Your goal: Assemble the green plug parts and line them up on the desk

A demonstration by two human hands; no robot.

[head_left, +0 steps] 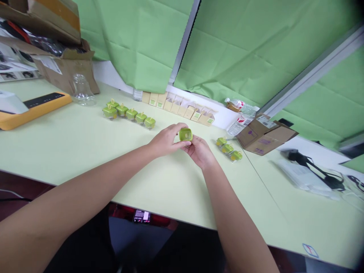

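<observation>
Over the middle of the table, a small square green container is held between both hands, its hollow-looking face toward me. The fingers and thumb of my left hand grip it from the left. My right hand closes on it from below and the right, fingers partly hidden behind it. Left of my hands stand several small clear containers with green lids in a row. To the right, three similar green-lidded containers form a short slanted line.
Small cardboard boxes line the back wall beneath green curtains. A clear jar and an orange-edged device are at left. Plastic bottles lie by an opened carton at right, near a black cable.
</observation>
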